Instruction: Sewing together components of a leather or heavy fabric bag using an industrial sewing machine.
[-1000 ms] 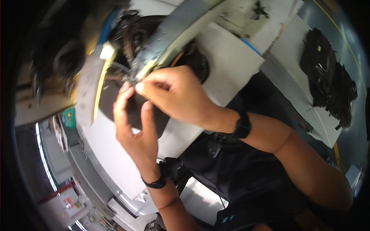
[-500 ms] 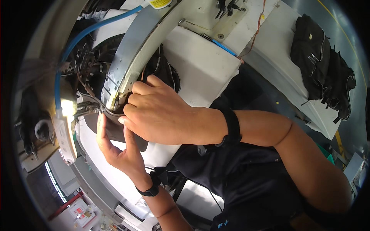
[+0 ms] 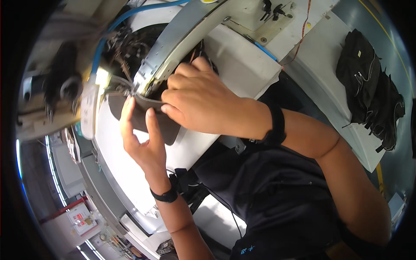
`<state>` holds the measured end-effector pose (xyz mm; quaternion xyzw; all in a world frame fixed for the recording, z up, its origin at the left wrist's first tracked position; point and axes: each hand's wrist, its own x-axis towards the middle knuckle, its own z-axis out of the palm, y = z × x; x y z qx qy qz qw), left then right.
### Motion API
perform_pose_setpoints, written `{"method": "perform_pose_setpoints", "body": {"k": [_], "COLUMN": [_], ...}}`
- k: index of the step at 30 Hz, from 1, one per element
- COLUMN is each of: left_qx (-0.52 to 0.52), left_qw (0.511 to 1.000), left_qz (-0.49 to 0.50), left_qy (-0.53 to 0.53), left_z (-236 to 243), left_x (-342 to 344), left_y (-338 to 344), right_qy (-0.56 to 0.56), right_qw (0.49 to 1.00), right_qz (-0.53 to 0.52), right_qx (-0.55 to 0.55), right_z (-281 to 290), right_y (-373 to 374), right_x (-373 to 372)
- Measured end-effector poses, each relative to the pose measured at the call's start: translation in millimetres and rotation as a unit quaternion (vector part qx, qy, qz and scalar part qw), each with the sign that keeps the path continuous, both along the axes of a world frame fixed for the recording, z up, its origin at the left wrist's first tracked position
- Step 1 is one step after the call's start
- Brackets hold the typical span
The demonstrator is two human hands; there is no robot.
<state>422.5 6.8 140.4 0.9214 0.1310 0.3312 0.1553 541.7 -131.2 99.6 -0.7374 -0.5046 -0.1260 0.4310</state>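
A dark grey fabric piece (image 3: 162, 125) lies under the head of a sewing machine (image 3: 182, 37), with a zipper (image 3: 149, 100) curving along its upper edge. My right hand (image 3: 199, 102) is closed over the zipper's right end, fingers curled and thumb against the fabric; the fingers hide what exactly they grip. Nearer to me, my left hand (image 3: 145, 143) rests on the fabric with thumb and forefinger spread. Its forefinger tip is close beside the needle area, which is too bright and small to make out. More dark fabric (image 3: 203, 48) shows behind my right knuckles.
A lamp (image 3: 89, 108) glows left of the machine head, with a blue tube (image 3: 134, 14) above. Black thread snips (image 3: 266, 11) and a blue pen (image 3: 265, 50) lie on the machine bed. Black zippered pieces (image 3: 359, 78) are piled at the right. An orange cord (image 3: 302, 37) hangs nearby.
The whole view has shifted, so the machine sits farther right and higher. My left thumb has come away from my right thumb, and more of the zipper shows between the hands.
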Motion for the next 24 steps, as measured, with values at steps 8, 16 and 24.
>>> {"method": "perform_pose_setpoints", "body": {"k": [8,16,24], "left_qx": [-0.019,-0.018,0.041], "left_qw": [0.999,0.999,0.998], "left_qz": [-0.032,-0.047,-0.057], "left_qy": [-0.015,-0.010,0.001], "left_z": [9,10,11], "left_x": [-3,-7,-9], "left_y": [7,7,8], "right_qy": [0.038,0.001,0.115], "right_qw": [0.970,0.991,0.985], "right_qz": [0.159,0.056,0.120], "right_qx": [-0.178,-0.123,0.043], "right_z": [46,20,-7], "right_y": [-7,-31,-35], "right_x": [27,1,-28]}}
